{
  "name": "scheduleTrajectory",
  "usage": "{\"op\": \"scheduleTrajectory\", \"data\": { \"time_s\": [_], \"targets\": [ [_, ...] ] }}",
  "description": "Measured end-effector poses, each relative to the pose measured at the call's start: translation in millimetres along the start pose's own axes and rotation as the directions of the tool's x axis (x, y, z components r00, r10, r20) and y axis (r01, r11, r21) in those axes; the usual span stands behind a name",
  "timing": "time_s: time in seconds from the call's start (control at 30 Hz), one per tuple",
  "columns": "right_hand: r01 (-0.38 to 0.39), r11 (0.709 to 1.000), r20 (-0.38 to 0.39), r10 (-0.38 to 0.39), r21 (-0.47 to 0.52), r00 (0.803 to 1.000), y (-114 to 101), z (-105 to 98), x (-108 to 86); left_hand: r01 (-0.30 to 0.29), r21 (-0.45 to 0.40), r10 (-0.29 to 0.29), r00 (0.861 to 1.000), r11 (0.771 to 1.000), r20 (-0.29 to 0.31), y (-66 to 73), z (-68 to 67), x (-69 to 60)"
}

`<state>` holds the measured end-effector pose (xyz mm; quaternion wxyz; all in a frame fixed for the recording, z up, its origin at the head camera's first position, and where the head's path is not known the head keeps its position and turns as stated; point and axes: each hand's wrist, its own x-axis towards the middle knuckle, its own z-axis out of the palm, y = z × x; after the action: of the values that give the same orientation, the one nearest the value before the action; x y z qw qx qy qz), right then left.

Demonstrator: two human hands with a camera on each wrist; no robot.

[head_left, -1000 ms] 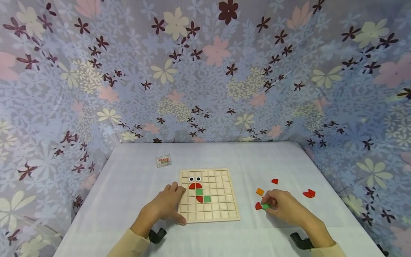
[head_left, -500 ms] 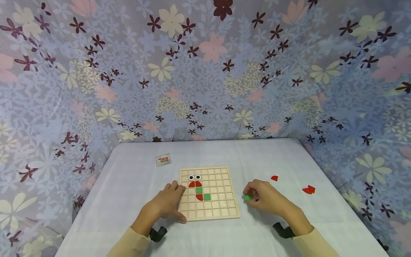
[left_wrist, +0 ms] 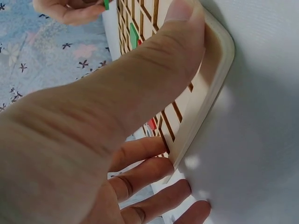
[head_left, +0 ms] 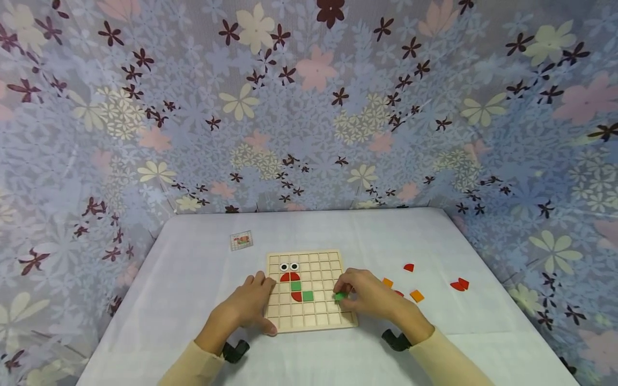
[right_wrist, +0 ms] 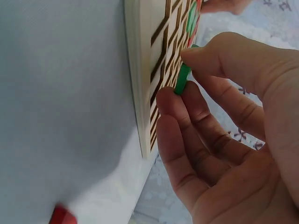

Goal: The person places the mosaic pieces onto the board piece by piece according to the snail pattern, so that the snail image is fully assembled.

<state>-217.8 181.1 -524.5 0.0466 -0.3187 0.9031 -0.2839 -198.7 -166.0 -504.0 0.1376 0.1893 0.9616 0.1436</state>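
A wooden grid board [head_left: 318, 316] lies on the table with two eye pieces [head_left: 289, 266], red quarter-round pieces [head_left: 289, 277] and two green squares [head_left: 307, 296] in its cells. My left hand [head_left: 243, 305] rests along the board's left edge, thumb at the near corner and fingers spread. Over the board's right side, my right hand [head_left: 369, 295] pinches a green piece [head_left: 340, 296] between thumb and fingertips. In the right wrist view that green piece [right_wrist: 183, 77] is seen edge-on.
Right of the board lie orange squares [head_left: 417, 296] and red quarter-round pieces [head_left: 409, 267], with more red ones [head_left: 460, 284] farther right. A small picture card [head_left: 241, 240] lies behind the board, to the left. A flowered cloth hangs behind the table.
My right hand has moved left from the loose pieces to the board, carrying the green piece and uncovering orange squares. The left hand stays at the board's edge.
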Motion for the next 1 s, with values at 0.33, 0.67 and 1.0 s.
{"op": "scheduleTrajectory", "data": {
  "time_s": [0.33, 0.67, 1.0],
  "targets": [
    [0.019, 1.0, 0.032, -0.018, -0.024, 0.999, -9.3, 10.8, 15.8, -0.012, -0.004, 0.012, 1.0, 1.0, 0.002, 1.7, -2.1, -1.6],
    [0.075, 0.996, 0.024, -0.074, -0.044, 0.997, -9.0, 21.5, 25.5, -0.021, -0.004, 0.021, 1.0, 1.0, -0.006, 1.1, -1.1, -2.5],
    [0.121, 0.993, 0.019, -0.122, 0.007, 0.992, -8.6, 19.3, 26.0, -0.032, -0.017, 0.032, 0.999, 0.999, -0.011, -2.9, 1.1, -3.3]
  ]
}}
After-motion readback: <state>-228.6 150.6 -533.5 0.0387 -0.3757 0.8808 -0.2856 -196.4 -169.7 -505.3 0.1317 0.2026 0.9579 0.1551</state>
